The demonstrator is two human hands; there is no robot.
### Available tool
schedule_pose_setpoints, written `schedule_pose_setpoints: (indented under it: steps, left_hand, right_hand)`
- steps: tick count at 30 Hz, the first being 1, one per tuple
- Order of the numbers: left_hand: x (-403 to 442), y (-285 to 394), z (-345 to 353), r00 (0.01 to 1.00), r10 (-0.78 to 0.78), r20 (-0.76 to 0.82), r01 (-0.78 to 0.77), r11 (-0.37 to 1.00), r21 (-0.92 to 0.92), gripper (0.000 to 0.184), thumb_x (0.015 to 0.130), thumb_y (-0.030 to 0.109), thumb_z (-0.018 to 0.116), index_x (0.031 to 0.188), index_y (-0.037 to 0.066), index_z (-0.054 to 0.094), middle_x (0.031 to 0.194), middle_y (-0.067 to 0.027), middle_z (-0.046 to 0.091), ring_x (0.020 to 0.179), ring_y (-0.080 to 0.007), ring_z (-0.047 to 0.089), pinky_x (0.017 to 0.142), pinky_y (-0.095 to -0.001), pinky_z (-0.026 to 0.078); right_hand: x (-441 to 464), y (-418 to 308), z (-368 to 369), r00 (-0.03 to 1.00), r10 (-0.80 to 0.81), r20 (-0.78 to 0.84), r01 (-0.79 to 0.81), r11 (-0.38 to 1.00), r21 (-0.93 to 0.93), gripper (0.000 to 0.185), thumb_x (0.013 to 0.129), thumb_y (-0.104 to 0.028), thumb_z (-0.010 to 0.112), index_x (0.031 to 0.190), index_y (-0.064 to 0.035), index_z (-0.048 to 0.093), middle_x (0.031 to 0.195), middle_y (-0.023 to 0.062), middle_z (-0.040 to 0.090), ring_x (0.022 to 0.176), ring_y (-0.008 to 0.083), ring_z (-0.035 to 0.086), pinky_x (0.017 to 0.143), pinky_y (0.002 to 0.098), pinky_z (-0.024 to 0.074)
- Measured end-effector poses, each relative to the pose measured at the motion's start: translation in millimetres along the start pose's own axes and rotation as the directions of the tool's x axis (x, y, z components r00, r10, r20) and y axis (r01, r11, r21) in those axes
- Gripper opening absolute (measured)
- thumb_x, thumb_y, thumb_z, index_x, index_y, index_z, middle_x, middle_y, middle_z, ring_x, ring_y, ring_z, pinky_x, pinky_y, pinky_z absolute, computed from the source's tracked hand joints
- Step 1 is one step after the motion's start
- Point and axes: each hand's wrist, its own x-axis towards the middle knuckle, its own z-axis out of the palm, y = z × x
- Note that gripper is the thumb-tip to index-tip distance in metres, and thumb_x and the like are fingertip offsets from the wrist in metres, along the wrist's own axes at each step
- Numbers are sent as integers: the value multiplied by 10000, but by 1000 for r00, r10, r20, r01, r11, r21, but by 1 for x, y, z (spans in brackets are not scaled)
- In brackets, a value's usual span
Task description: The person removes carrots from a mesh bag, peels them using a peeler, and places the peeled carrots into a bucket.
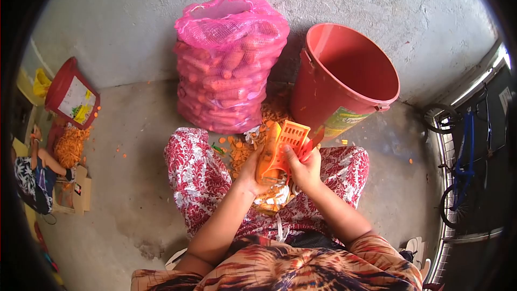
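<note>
My left hand (251, 174) is closed around an orange carrot (271, 136), held upright above my lap. My right hand (305, 170) grips an orange plastic slicer (294, 132) with rows of slots, its thumb on the front face. The slicer lies against the carrot. A thin brownish piece sticks up behind my right fingers; its kind cannot be made out. Below my hands is a whitish, orange-stained thing (273, 198), partly hidden. Orange slices and scraps (240, 153) lie on the floor just beyond my hands.
A pink mesh sack (229, 70) full of carrots stands by the wall. Right of it is a tall red bucket (344, 70). At left, a person sits near another red bucket (67, 89), an orange heap (71, 145) and a cardboard box (81, 188). A blue bicycle (466, 167) stands at right.
</note>
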Motion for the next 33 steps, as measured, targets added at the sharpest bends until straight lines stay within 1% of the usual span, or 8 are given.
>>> schedule_pose_setpoints:
  steps: [6,9,12,13,17,20,30,33]
  left_hand:
    - [-5,-3,4,995,-45,-87,43,999,-20,355,867,347,385,1015,51,512,876,-87,584,754,-189,583,649,-301,489]
    - [-3,6,-22,932,-189,309,173,982,79,406,864,388,373,1036,42,499,888,-93,579,731,-206,584,610,-337,494]
    - [-17,-9,-18,977,-201,70,184,963,197,444,863,417,351,1055,38,482,894,-112,572,712,-215,583,575,-365,492]
    - [-17,-9,-25,927,-295,232,244,944,223,457,863,431,337,1072,47,470,916,-132,562,718,-222,581,580,-369,489]
    - [-20,-8,-15,969,-242,-58,248,959,138,445,855,440,350,1045,62,492,845,-130,582,695,-238,585,586,-363,485]
    - [-7,-6,-35,970,-240,41,233,963,138,438,854,443,350,1015,70,512,832,-117,589,723,-237,585,608,-366,486]
    - [-15,-3,-19,988,-134,71,119,975,186,341,871,338,350,951,55,521,776,-83,582,621,-196,572,558,-318,488]
    - [-18,-5,-19,987,-153,53,133,954,268,346,877,329,313,940,51,509,732,-96,573,564,-208,563,513,-319,478]
  right_hand:
    - [3,-4,5,996,-86,-23,82,985,-149,125,797,-69,543,911,-22,521,678,3,551,576,55,490,516,212,411]
    - [19,28,-6,979,3,-202,-3,1000,-1,32,775,-61,544,768,-37,524,599,-6,512,542,63,471,474,229,400]
    - [61,20,-44,894,43,-446,-13,997,71,46,826,-85,510,813,-41,505,647,-25,501,532,33,424,452,189,357]
    - [62,22,-51,894,0,-449,27,998,54,62,829,-101,516,833,-39,512,658,-20,513,525,35,430,446,188,358]
    - [44,4,-34,940,59,-335,-23,994,111,130,819,-128,546,899,-31,513,681,-6,536,501,39,451,429,188,369]
    - [21,-19,-12,975,144,-170,-134,989,67,126,809,-127,553,860,-14,531,681,15,557,555,64,503,479,195,407]
    - [5,12,12,961,-250,-119,189,906,-378,176,738,-88,606,670,-29,454,566,117,484,465,208,474,463,283,397]
    - [49,36,-23,841,-445,-308,261,832,-489,183,743,-62,597,666,-36,432,590,85,486,518,130,442,488,253,381]
